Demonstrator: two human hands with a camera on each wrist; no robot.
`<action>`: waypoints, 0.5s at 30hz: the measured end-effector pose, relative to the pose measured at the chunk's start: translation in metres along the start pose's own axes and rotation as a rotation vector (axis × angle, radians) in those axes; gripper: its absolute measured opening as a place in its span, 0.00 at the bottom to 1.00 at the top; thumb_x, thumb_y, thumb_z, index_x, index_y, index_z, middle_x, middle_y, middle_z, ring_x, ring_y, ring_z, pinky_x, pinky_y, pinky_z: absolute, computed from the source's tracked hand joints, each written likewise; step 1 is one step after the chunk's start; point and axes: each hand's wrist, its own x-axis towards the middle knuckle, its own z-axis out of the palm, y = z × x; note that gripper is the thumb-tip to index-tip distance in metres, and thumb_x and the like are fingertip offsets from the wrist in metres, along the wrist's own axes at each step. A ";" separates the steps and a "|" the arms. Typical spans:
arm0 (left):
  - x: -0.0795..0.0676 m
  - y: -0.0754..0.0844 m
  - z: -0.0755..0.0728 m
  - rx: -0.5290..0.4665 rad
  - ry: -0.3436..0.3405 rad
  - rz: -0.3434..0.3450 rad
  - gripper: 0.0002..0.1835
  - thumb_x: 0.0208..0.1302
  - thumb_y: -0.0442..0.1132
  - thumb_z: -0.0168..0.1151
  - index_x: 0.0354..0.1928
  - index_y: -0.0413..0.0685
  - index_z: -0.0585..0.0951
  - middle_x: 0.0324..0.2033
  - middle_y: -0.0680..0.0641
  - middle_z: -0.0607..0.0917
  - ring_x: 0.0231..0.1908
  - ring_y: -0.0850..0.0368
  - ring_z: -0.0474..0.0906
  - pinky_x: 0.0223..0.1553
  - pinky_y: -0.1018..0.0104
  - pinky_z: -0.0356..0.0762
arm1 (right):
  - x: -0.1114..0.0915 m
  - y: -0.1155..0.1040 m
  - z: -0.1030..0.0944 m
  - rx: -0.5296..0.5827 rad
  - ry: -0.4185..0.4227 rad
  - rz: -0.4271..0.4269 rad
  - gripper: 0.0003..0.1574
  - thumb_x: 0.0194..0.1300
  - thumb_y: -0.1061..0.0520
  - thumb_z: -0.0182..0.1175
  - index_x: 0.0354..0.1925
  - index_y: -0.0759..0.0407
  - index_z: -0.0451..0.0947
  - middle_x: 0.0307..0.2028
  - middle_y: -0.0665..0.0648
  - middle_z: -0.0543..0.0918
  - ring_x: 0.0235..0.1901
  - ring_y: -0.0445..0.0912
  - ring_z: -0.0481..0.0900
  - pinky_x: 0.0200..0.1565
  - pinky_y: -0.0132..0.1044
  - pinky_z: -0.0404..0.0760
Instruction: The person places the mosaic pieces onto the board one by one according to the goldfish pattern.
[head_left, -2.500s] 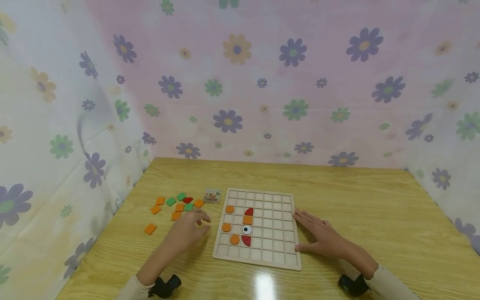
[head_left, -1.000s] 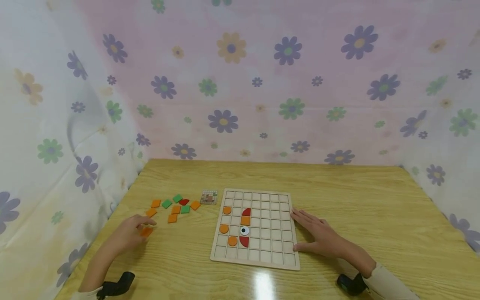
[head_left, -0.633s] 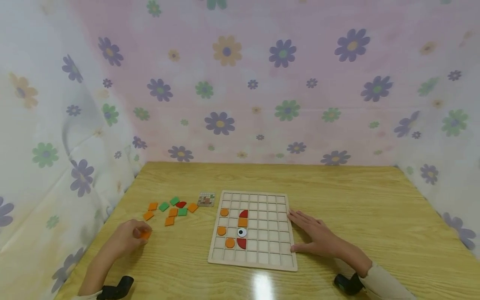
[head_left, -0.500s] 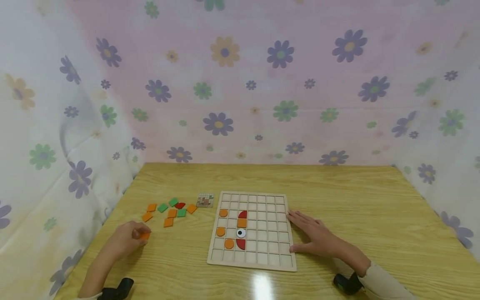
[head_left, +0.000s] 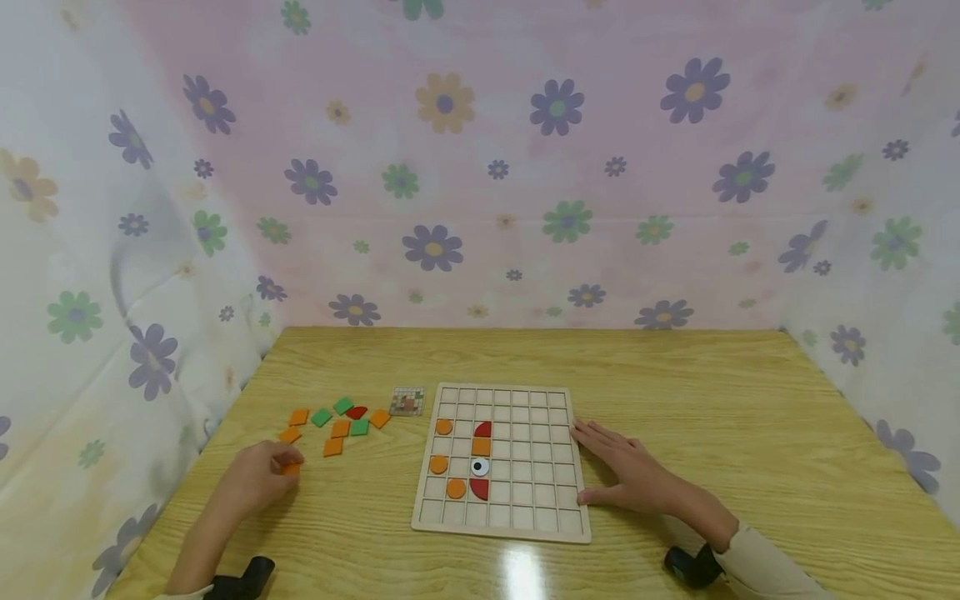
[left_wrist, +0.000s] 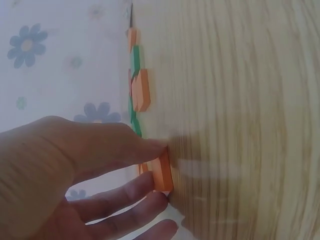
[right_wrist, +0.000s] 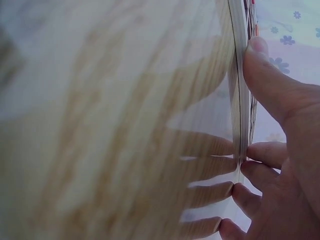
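My left hand [head_left: 253, 482] is low over the table at the left, thumb and fingers pinching an orange square tile [left_wrist: 162, 174] by its edges. In the head view that orange tile shows only partly past the fingertips. At the right, my right hand [head_left: 636, 473] rests with fairly straight fingers and thumb against the right edge of the wooden grid board [head_left: 501, 534]. Orange discs [head_left: 456, 488], red quarter-round pieces [head_left: 479, 489], an orange square [head_left: 481, 447] and a white eye disc [head_left: 480, 467] lie in cells on the board's left side.
Loose orange tiles [head_left: 333, 447], green tiles [head_left: 359, 427] and a red piece [head_left: 357, 412] lie scattered beyond my left hand. A small picture card [head_left: 407, 402] lies by the board's upper left corner. Flowered cloth [head_left: 525, 250] hangs around the table [head_left: 675, 375].
My left hand has moved left from beside the board to the lone orange tile, and its fingers have closed on it. My right hand stays at the board's edge. The head view has shifted slightly.
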 end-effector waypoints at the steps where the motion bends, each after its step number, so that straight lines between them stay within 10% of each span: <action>1: 0.001 0.001 0.001 0.002 0.000 -0.006 0.09 0.50 0.30 0.67 0.36 0.41 0.84 0.34 0.47 0.83 0.30 0.56 0.76 0.31 0.61 0.74 | 0.000 0.000 0.000 0.000 -0.001 0.001 0.56 0.56 0.34 0.63 0.70 0.64 0.56 0.69 0.65 0.57 0.67 0.64 0.54 0.51 0.70 0.59; 15: 0.004 0.012 0.006 -0.062 -0.028 -0.036 0.10 0.48 0.28 0.65 0.36 0.39 0.84 0.36 0.45 0.83 0.35 0.50 0.77 0.34 0.55 0.76 | 0.000 -0.001 -0.001 0.011 -0.010 0.007 0.56 0.56 0.34 0.63 0.70 0.64 0.56 0.69 0.65 0.57 0.67 0.64 0.53 0.52 0.69 0.59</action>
